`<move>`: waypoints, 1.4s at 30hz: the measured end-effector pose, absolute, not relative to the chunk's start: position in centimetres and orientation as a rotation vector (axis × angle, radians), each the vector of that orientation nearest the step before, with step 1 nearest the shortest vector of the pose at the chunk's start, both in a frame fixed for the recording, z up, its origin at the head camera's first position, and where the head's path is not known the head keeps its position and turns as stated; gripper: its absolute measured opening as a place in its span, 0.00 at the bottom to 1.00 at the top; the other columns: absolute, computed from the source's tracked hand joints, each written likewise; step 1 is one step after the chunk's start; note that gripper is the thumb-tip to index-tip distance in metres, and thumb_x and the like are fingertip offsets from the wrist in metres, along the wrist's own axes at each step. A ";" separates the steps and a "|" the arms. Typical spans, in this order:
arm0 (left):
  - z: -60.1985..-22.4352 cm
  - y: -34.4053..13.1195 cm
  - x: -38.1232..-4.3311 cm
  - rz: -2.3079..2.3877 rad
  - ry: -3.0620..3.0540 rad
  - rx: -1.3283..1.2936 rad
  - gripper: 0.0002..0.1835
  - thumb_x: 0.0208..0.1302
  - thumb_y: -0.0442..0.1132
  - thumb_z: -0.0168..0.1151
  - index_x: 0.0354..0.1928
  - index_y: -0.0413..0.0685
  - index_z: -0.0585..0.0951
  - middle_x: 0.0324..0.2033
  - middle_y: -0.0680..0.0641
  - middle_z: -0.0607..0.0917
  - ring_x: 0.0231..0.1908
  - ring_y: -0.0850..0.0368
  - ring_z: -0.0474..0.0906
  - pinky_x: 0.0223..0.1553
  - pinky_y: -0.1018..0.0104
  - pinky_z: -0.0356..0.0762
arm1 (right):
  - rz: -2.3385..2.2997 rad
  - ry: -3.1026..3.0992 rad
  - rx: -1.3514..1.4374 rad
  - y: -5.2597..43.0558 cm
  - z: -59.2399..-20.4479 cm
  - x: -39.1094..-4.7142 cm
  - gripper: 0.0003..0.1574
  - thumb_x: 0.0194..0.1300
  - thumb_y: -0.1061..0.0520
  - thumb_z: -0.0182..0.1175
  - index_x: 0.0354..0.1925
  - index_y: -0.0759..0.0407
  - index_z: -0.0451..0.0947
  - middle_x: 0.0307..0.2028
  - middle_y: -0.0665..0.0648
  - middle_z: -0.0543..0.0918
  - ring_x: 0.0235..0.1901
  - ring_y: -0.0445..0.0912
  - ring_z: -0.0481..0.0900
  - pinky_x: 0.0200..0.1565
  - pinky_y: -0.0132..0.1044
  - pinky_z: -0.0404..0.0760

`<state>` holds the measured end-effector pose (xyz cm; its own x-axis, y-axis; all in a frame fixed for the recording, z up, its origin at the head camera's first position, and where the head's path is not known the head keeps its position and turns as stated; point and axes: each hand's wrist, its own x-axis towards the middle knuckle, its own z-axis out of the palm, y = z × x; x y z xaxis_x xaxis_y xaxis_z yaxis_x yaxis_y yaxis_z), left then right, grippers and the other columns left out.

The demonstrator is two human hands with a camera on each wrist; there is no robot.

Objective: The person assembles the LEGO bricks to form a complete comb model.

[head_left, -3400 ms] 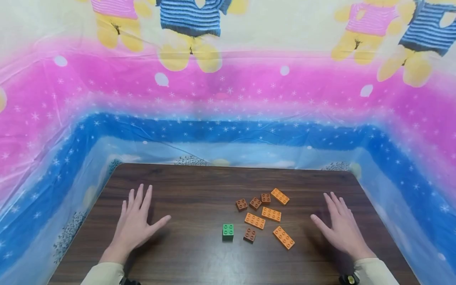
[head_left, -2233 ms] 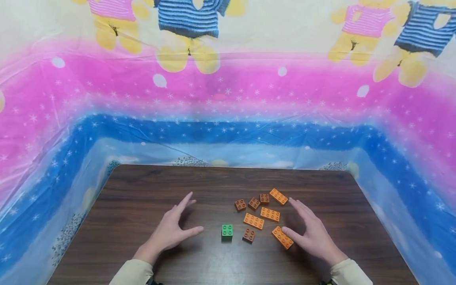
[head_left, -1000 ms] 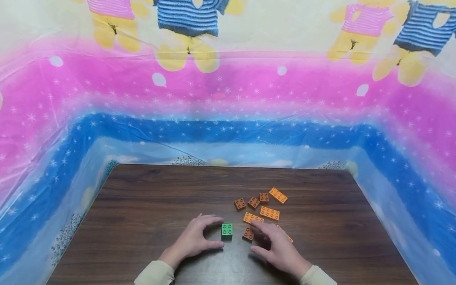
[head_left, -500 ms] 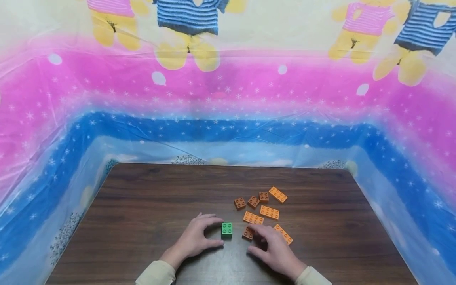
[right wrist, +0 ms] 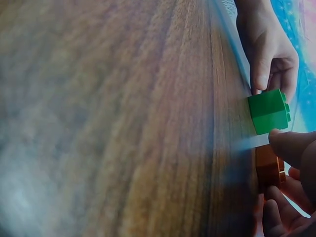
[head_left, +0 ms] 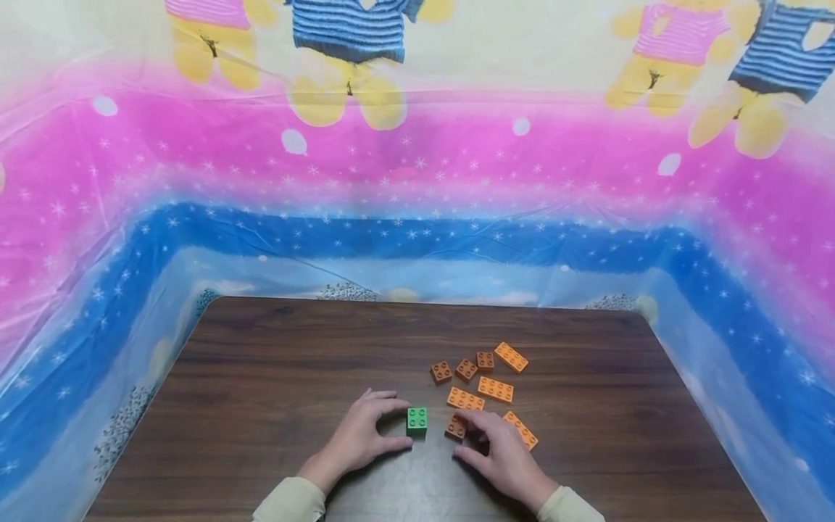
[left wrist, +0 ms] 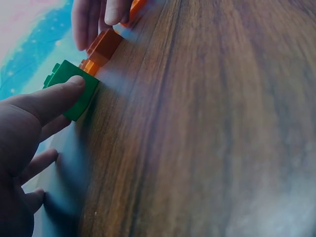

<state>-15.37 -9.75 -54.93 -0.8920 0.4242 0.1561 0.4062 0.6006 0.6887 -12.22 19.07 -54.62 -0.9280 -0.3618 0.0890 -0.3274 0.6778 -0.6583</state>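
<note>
My left hand (head_left: 359,431) curves toward a green two-by-two toy building block (head_left: 417,420), thumb and index fingertip at its near and far left corners. Its thumb overlaps the block (left wrist: 74,86) in the left wrist view. To the right, my right hand (head_left: 502,449) hovers low with its index fingertip over a brown two-by-two brick (head_left: 454,427), partly covering it. The thumb stands apart from that brick, toward the table's near side. In the right wrist view the brown brick (right wrist: 269,168) shows beyond the thumb.
Three more brown bricks (head_left: 441,372) lie behind. Several orange two-by-four bricks (head_left: 496,389) are scattered around them, one (head_left: 520,430) just right of my right hand. The dark wooden table (head_left: 293,333) has a patterned cloth (head_left: 417,239) around its back and sides.
Both hands have come inward from the table's sides, the left to the green block, the right to the brown brick. In the last half second they hardly move; the bricks stay put.
</note>
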 end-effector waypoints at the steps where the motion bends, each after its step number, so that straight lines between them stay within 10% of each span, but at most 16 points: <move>1: -55.0 -9.7 -15.4 1.187 2.794 0.722 0.29 0.54 0.47 0.84 0.58 0.48 0.87 0.56 0.47 0.88 0.66 0.42 0.77 0.75 0.36 0.58 | -1.093 2.836 -0.578 19.0 -54.7 -12.2 0.34 0.65 0.49 0.76 0.66 0.53 0.80 0.50 0.44 0.85 0.46 0.39 0.81 0.46 0.36 0.84; 42: -56.1 -9.5 -15.3 1.333 2.778 0.617 0.24 0.54 0.44 0.84 0.54 0.51 0.89 0.58 0.43 0.86 0.66 0.41 0.77 0.75 0.37 0.58 | -1.132 2.885 -0.476 18.4 -55.4 -12.9 0.24 0.64 0.53 0.76 0.58 0.51 0.86 0.46 0.44 0.87 0.40 0.35 0.81 0.41 0.33 0.82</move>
